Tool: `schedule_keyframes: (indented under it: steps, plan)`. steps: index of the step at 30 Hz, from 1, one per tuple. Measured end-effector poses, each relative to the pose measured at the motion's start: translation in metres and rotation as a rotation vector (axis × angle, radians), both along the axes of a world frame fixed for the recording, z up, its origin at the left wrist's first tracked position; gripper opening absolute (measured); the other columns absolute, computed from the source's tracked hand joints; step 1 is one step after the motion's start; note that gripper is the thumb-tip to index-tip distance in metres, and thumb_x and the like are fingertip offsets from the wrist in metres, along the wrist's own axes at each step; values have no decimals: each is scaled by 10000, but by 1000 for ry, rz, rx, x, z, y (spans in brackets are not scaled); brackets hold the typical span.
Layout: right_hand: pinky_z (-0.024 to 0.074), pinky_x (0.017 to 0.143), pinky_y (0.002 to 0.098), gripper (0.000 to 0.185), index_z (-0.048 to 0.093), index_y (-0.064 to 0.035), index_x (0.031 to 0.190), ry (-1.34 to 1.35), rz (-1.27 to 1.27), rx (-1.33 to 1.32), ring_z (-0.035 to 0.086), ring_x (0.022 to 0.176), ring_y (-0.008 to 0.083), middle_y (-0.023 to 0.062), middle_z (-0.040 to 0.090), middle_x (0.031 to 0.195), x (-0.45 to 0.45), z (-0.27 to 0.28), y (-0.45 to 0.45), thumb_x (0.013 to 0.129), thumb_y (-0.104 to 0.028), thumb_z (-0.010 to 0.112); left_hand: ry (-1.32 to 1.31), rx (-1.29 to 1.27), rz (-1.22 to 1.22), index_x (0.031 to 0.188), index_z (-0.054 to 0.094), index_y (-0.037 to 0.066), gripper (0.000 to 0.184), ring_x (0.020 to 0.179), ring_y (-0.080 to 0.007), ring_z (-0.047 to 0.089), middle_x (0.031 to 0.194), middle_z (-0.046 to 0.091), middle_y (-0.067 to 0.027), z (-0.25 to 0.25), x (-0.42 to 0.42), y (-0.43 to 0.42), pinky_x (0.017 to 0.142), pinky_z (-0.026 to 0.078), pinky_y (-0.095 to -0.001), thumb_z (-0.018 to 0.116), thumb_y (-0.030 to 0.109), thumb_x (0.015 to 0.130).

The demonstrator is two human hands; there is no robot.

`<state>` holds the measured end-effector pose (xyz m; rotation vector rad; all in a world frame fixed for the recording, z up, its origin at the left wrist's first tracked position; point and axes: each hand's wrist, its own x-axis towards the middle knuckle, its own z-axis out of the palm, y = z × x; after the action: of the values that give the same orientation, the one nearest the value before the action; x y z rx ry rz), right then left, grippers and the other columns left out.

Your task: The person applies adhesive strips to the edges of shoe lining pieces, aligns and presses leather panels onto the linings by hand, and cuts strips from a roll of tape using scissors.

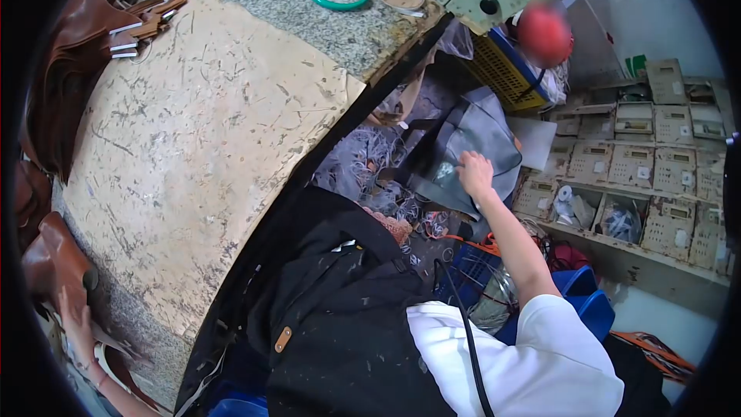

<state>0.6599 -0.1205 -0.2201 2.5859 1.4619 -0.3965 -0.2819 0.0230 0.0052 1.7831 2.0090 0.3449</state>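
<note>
Right hand (475, 174) against dark gray bag (488, 133), fingers bent; whether clamped, cannot tell. Bag beside granite worktop (340, 38), over thread scraps (351, 158), near yellow crate (494, 69). Left hand (77, 330) at brown leather piece (58, 255), grip unclear. Yellow-and-green-handled scissors (330, 2) on worktop.

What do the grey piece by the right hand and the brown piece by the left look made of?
Grey piece: perhaps coated fabric or leather-like sheet, smooth, going by its sheen and soft folds. Brown piece: likely leather or imitation, satiny; it curls and catches highlights.
</note>
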Motion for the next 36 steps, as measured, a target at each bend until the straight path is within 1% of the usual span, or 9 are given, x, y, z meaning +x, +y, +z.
schedule_keyframes:
  steps: [1, 5, 10, 18, 23, 26, 28, 32, 36]
  plan:
    - [474, 777, 414, 377, 603, -33, 1019, 94, -63, 66, 610, 937, 303, 113, 639, 1013, 13, 4, -2, 714, -180, 771, 670, 81, -48, 1448, 349, 46, 525, 1374, -267, 352, 1479, 378, -149, 22, 34, 3, 1113, 284, -346, 526, 131, 961]
    - [490, 702, 313, 404, 611, 26, 1151, 696, -526, 427, 597, 818, 151, 41, 652, 924, 118, 65, -43, 835, -207, 704, 274, 434, -45, 1370, 464, 16, 399, 1276, -267, 457, 1377, 490, -156, 62, 216, 2, 1041, 379, -370, 491, 148, 994]
    - [453, 630, 270, 253, 662, -5, 1039, -58, -345, 750, 572, 680, 128, 44, 616, 755, 265, 187, -126, 862, -184, 642, 201, 504, -356, 1217, 601, 13, 414, 1179, -290, 554, 1241, 598, -139, 44, 387, -10, 1004, 422, -381, 614, -82, 814]
    - [468, 737, 287, 256, 620, 40, 1086, 103, -63, 463, 593, 784, 152, 125, 662, 870, 97, 244, 13, 890, -125, 615, -825, -198, -952, 1280, 540, 42, 495, 1124, -309, 586, 1239, 578, -174, -47, 587, -17, 926, 486, -386, 687, 15, 807]
    - [463, 761, 266, 206, 632, -5, 1027, 753, -28, 639, 554, 822, 105, -1, 611, 857, -48, 198, 42, 920, -180, 616, -1527, -862, -537, 1436, 326, 34, 762, 1251, -257, 469, 1348, 482, -180, -98, 680, -42, 1049, 360, -373, 713, 342, 856]
    - [489, 911, 322, 365, 584, 4, 1190, 1888, -168, 475, 583, 1079, 203, 136, 624, 1171, 8, 127, 23, 964, -281, 557, -1361, -655, -464, 1179, 554, -19, 395, 1005, -125, 548, 1099, 620, -79, -119, 694, -34, 916, 439, -309, 694, 186, 871]
    - [508, 896, 333, 361, 575, 11, 1182, 809, -769, 1082, 617, 1015, 221, 143, 654, 1073, 49, 73, 11, 990, -285, 500, -1184, -412, -700, 1105, 587, -27, 290, 953, -170, 629, 992, 679, -114, -85, 666, -25, 870, 470, -288, 669, 92, 853]
    - [492, 889, 309, 317, 576, 23, 1149, 1355, -319, 828, 630, 955, 196, 98, 664, 977, -45, 120, 56, 995, -244, 500, -738, -426, -593, 1142, 568, -6, 349, 1019, -202, 603, 1027, 643, -101, -41, 595, 13, 868, 473, -331, 652, 94, 819]
    - [492, 827, 265, 225, 627, 17, 1060, 1178, -16, 809, 627, 928, 128, 79, 669, 964, -121, 136, 136, 986, -171, 528, -1583, -68, 111, 902, 633, 14, 142, 864, -193, 591, 897, 620, -75, 21, 499, 67, 853, 468, -328, 547, 51, 795]
